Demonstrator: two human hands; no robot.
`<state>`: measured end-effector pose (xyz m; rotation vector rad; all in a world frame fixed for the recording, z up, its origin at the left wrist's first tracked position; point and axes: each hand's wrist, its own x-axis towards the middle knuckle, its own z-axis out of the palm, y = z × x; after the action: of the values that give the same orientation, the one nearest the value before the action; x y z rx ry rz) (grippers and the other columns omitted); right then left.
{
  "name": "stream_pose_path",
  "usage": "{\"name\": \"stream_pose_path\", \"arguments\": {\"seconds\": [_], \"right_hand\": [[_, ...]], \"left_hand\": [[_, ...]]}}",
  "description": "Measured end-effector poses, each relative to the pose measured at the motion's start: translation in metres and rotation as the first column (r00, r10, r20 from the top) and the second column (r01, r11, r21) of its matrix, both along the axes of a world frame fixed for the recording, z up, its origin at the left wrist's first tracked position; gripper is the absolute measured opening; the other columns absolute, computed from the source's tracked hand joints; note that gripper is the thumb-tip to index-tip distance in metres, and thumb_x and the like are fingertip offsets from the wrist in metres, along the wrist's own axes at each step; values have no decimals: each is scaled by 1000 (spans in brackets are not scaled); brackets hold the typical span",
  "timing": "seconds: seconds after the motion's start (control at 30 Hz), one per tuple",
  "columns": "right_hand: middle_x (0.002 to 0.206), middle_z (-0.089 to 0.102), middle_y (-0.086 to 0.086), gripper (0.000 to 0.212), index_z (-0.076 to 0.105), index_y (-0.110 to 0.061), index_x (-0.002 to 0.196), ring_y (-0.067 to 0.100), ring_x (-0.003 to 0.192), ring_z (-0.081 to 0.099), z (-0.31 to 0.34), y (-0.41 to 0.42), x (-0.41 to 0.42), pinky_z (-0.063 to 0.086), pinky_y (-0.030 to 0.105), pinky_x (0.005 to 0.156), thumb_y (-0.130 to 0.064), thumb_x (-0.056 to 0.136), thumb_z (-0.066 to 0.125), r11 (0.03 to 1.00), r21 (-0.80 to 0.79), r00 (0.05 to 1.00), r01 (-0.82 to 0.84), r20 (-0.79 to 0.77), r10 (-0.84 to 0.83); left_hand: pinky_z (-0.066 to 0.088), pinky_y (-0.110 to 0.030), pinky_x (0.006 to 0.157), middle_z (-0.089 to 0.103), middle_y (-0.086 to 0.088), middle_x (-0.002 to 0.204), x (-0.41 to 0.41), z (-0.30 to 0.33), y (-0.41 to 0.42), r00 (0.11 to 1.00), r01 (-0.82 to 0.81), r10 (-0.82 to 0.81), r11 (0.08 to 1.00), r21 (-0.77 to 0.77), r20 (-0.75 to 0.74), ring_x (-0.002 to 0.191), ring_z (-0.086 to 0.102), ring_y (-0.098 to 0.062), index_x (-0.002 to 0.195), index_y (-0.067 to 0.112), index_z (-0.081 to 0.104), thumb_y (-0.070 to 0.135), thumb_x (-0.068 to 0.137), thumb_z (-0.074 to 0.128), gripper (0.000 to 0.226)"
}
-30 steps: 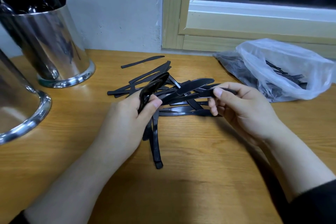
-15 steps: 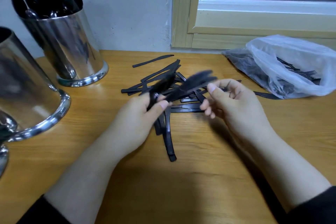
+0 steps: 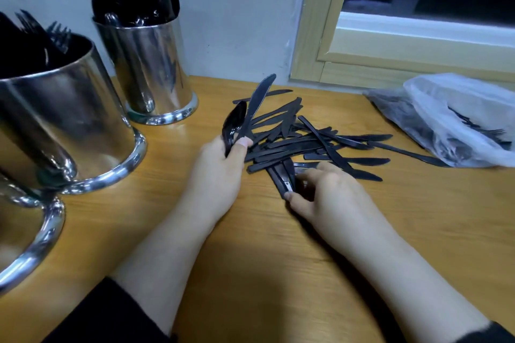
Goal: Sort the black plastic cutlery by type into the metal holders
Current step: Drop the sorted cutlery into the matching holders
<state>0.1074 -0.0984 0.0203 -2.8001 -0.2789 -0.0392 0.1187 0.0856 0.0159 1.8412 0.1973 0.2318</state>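
Left hand (image 3: 216,172) is gripping a spoon (image 3: 233,126) and a knife (image 3: 255,104) together, thumb clamping both against the fingers; bowl and blade are sticking up and away from the palm, tilted toward the wall. Right hand (image 3: 324,196) is lying low on the table (image 3: 250,273), fingers curled and pinching the near ends of a few black handles (image 3: 282,178) at the front edge of the pile; exactly how many pieces it is holding, cannot tell.

Loose cutlery pile (image 3: 315,142) is lying on the table just beyond both hands, mostly knives, criss-crossed, blades pointing mainly right. One knife (image 3: 407,154) is trailing off the right side of the pile, its far end reaching the plastic bag (image 3: 451,117). Bag is sitting at the right edge below the window frame (image 3: 315,36), translucent, more black cutlery inside, fork tines showing through.

Metal holders are standing on the left. Far holder (image 3: 150,69) is against the wall, packed with spoons, bowls up. Nearer holder (image 3: 64,117) is carrying forks, tines up. Third holder (image 3: 25,237) is cut off by the left frame edge; its contents are out of view.

Dark sleeves are showing at both forearms at the bottom edge. No brand, label or writing readable anywhere on holders, bag or cutlery.
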Motion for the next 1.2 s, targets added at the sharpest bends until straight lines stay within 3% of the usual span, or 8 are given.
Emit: {"name": "stream_pose_path", "arguments": {"seconds": [0.2,0.37,0.57,0.77,0.93,1.07,1.2], "right_hand": [[112,56,-5,46,67,-23,124,19,106,58,4,-10,7,46,30,87,-54,91,63,1000,-28,1000,4,-22,-5],[116,55,-5,40,64,-26,130,18,109,56,8,-12,10,46,28,87,-45,95,62,998,-60,998,-33,-55,29],[118,63,-4,29,69,-29,121,17,110,58,13,-20,12,44,25,85,-32,93,63,993,-111,999,-35,-42,31],[107,65,-4,29,71,-28,114,18,103,60,16,-31,14,49,30,84,-40,89,68,996,-84,998,11,-59,-16],[107,63,-7,28,66,-27,117,15,106,59,26,-30,16,48,27,87,-42,94,66,995,-97,980,8,-199,-27],[100,62,-3,25,69,-26,110,16,99,57,20,-28,14,46,28,80,-40,89,70,995,-82,991,57,-113,-66],[99,64,3,31,69,-19,101,22,98,57,18,-21,14,44,31,73,-44,83,71,994,-71,991,87,-99,-94]], "left_hand": [[36,-34,59,52,-7,72,1,1,-1,1000,9,-9,1000,11,13,59,43,-19,104,10,68,32,104,52,27],[35,-29,53,51,-5,71,1,2,-3,999,22,-23,999,27,28,55,42,-15,99,18,68,32,104,52,22],[38,-34,57,53,-3,72,2,-1,-4,1000,23,-24,998,63,16,57,45,-15,97,31,68,36,105,50,21],[38,-32,55,52,2,66,1,-1,-6,999,10,-12,999,52,30,55,44,-12,97,27,70,34,104,51,21],[37,-31,54,51,2,66,0,0,-6,999,18,-20,997,74,30,55,43,-11,102,17,70,35,104,50,26],[36,-28,51,49,2,65,0,-1,-7,999,21,-23,998,65,37,55,42,-11,105,10,68,37,101,49,33],[36,-28,51,49,8,60,0,-1,-7,999,21,-22,999,45,33,52,42,-9,102,15,69,37,102,51,29]]}}
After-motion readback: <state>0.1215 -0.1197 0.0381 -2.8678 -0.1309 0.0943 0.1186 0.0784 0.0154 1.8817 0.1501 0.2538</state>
